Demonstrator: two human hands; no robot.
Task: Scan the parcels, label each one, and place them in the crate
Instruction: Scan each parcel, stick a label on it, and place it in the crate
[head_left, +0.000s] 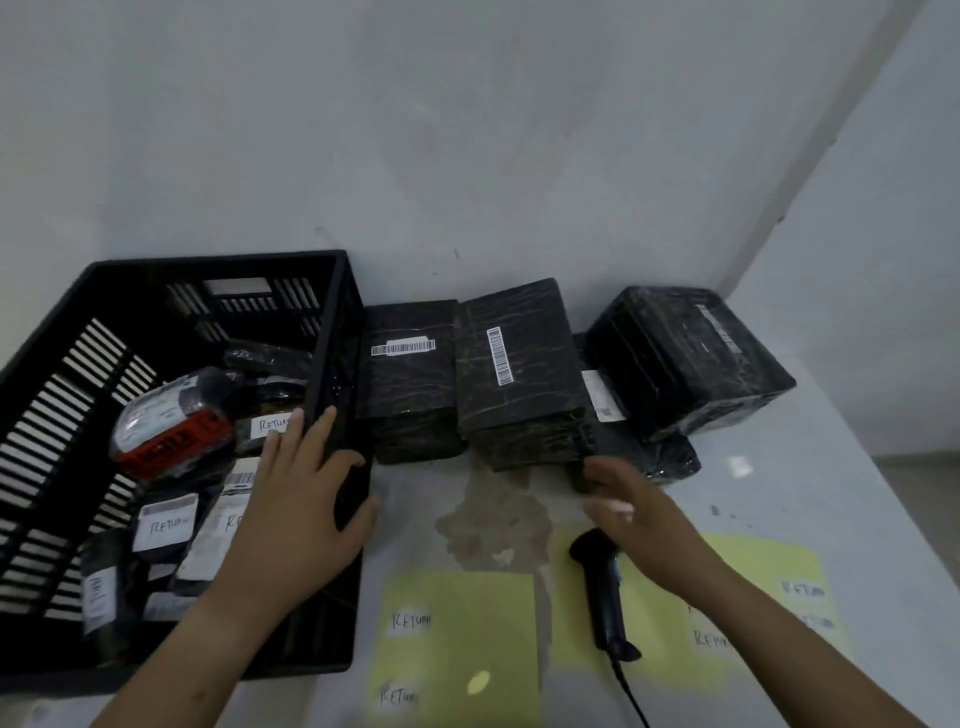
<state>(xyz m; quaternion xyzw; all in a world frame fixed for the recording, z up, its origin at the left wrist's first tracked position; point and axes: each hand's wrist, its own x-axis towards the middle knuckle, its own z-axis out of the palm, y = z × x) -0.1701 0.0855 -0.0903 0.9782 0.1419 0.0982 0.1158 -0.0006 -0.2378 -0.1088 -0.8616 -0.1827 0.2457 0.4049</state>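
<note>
The step in hand looks like the turn between parcels. Several labelled parcels (166, 525) already lie in the black crate (208, 262), and four wrapped ones wait on the table (779, 493).

The left hand (296, 509) lies over the crate's right wall, fingers spread and mostly straight, grasping nothing. The right hand (639, 514) is blurred. Its fingers look loosely extended and empty, tips just short of the near edge of the middle parcel (519, 364).

The left parcel (410, 374) sits beyond the left thumb, against the crate wall. The large parcel (685, 358), with a flat parcel (649, 460) partly beneath it, lies beyond and right of the right fingertips. The barcode scanner (602, 592) lies just behind those fingers on the right label sheet (769, 566).

The next move probably calls for drawing the middle parcel by its near edge, since its neighbours crowd both sides and the room's wall (467, 156) stands close behind. Open room lies between the hands, towards the left label sheet (457, 639).
</note>
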